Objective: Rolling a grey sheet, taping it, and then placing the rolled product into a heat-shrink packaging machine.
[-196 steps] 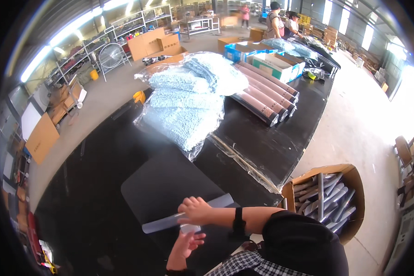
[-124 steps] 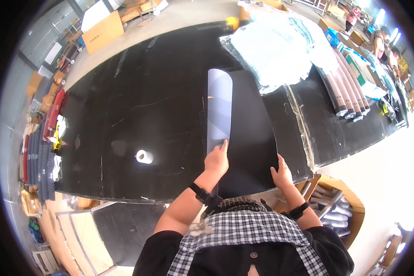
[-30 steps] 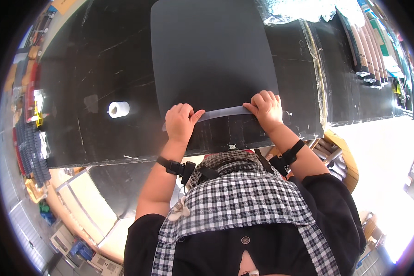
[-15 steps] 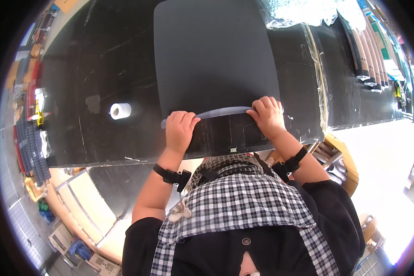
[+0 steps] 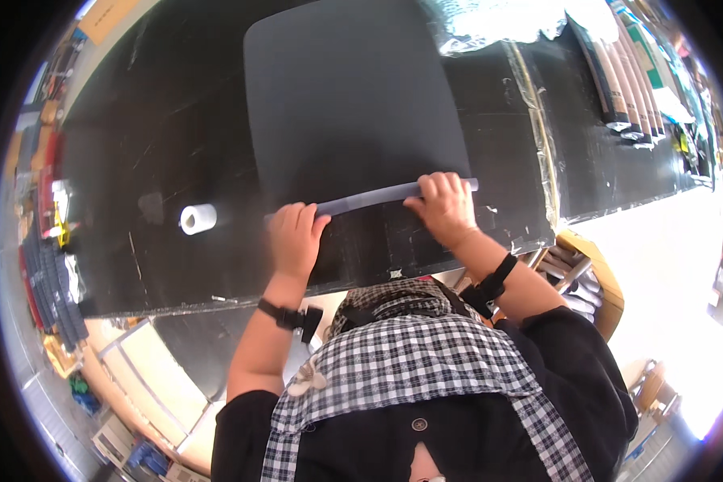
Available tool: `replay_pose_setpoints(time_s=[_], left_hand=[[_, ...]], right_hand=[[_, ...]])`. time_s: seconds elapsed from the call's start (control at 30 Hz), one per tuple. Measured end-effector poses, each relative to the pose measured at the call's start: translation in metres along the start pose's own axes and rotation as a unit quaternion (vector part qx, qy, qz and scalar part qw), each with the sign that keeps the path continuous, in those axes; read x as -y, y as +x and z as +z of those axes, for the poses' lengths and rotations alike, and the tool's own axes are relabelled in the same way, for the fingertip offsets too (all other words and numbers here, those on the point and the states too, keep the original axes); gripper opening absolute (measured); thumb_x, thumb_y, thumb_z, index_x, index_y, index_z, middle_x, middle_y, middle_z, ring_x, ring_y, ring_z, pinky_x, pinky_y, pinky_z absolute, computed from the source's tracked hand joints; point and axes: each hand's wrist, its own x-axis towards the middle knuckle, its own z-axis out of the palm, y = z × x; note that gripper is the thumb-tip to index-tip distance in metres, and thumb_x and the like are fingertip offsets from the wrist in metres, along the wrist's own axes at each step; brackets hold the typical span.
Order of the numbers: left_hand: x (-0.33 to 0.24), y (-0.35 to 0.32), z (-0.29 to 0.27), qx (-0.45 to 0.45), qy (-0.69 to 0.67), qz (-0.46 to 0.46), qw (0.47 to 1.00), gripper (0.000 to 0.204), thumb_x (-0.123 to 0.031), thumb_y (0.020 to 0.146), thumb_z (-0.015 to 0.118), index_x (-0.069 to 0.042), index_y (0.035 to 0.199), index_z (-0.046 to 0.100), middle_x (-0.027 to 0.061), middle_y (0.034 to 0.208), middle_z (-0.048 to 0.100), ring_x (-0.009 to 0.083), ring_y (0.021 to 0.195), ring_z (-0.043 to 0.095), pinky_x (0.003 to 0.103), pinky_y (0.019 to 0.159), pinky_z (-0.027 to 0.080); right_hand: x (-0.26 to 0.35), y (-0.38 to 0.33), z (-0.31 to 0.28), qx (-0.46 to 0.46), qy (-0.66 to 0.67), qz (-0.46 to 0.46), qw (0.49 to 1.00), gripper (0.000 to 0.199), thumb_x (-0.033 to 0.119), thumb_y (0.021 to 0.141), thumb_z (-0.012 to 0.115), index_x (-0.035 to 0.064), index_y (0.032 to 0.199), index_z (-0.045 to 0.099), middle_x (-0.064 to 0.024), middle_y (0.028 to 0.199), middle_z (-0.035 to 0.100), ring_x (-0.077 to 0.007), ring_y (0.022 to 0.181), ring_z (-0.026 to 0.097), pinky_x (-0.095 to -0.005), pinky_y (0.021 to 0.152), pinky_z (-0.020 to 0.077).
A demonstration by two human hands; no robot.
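Observation:
A dark grey sheet or mat (image 5: 345,96) with rounded far corners lies flat on the black tabletop (image 5: 426,241). Along its near edge runs a narrow bluish-grey roll (image 5: 361,199), apparently the sheet's own edge turned up. My left hand (image 5: 296,237) curls over the left end of this roll, thumb pointing inward. Over the right part lies my right hand (image 5: 446,207), fingers bent around it, and the roll's tip shows just past them. The roll slants a little, right end farther from me. What lies under my palms is hidden.
A small white roll (image 5: 198,218) lies on the table left of the sheet. Shiny clear plastic wrap (image 5: 498,24) covers the far right. Several long brown-wrapped rolls (image 5: 618,88) lie beyond a taped seam (image 5: 534,120). Below the table's right edge stands a bin (image 5: 590,277) holding rolls.
My view has shifted and tilted, so the table's contents appear farther left. Both hands remain on the roll; its right end now shows more beyond my right hand.

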Motion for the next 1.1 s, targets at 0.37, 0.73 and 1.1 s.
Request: replay_pose_setpoints(time_s=[0.37, 0.73, 1.1], left_hand=[[0.023, 0.073, -0.006, -0.015, -0.049, 0.005, 0.999, 0.009, -0.014, 0.081, 0.063, -0.01, 0.089, 0.065, 0.0071, 0.086, 0.059, 0.0277, 0.086, 0.055, 0.04, 0.079, 0.044], [0.002, 0.098, -0.007, 0.027, -0.071, 0.036, 0.996, 0.02, -0.012, 0.076, 0.07, -0.01, 0.095, 0.065, 0.0066, 0.093, 0.059, 0.0272, 0.091, 0.054, 0.039, 0.079, 0.045], [-0.015, 0.118, 0.007, -0.013, -0.065, 0.09, 0.994, 0.029, -0.013, 0.077, 0.07, -0.018, 0.106, 0.069, 0.0023, 0.084, 0.056, 0.0229, 0.077, 0.054, 0.035, 0.07, 0.046]], right_hand=[[-0.033, 0.063, 0.0, 0.043, 0.04, 0.0, 0.998, 0.034, 0.045, 0.08, 0.063, 0.012, 0.081, 0.058, -0.0039, 0.087, 0.052, -0.0239, 0.088, 0.052, -0.0383, 0.08, 0.0399], [-0.044, 0.114, -0.012, 0.079, 0.019, -0.012, 0.997, 0.031, 0.046, 0.081, 0.062, 0.0154, 0.081, 0.062, -0.0012, 0.086, 0.057, -0.0208, 0.091, 0.056, -0.0361, 0.08, 0.0389], [-0.016, 0.098, -0.018, -0.064, 0.002, -0.106, 0.992, 0.032, 0.039, 0.078, 0.067, 0.0132, 0.095, 0.059, -0.0017, 0.094, 0.055, -0.0213, 0.096, 0.052, -0.0357, 0.086, 0.041]])
